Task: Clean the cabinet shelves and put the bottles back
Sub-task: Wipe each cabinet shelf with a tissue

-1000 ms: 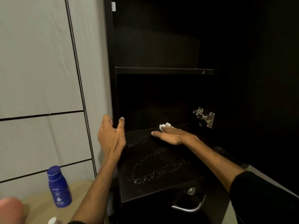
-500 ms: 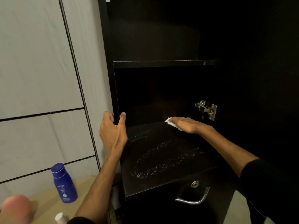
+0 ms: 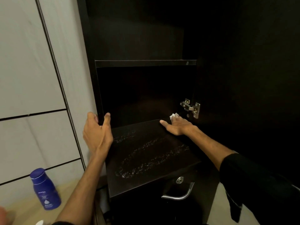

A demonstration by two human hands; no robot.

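Hands work at a dark cabinet (image 3: 146, 38) whose door stands open on the right; the left hand (image 3: 97, 133) grips the cabinet's front left edge, thumb inside and fingers wrapped round the outside of the panel, clamped on the wood; the right hand (image 3: 177, 125) lies palm-down at the far right corner of the lower shelf (image 3: 146, 159), fingers stretched out and close together, thumb splayed to the left, pressing a small white cloth (image 3: 173, 116) of which only a crumpled bit shows past the fingertips; whether the fingers pinch it or merely press it flat cannot be told. Streaks of wet residue (image 3: 151, 159) curve across the shelf between the two forearms, nearer the camera than the cloth. Above, an upper shelf (image 3: 144, 63) spans the cabinet; its interior is too dark to read. A metal hinge (image 3: 190, 108) sits on the right wall just beside the right hand. Below the shelf's front edge, a round lock (image 3: 179, 180) and a curved metal handle (image 3: 178, 194) show on a lower door. A blue bottle (image 3: 45, 189) stands tilted in view on a pale wooden surface (image 3: 24, 207) at the lower left, outside the cabinet and well apart from the shelf, before a grey tiled wall (image 3: 32, 70); a white cap (image 3: 39, 222) peeks in at the bottom edge.
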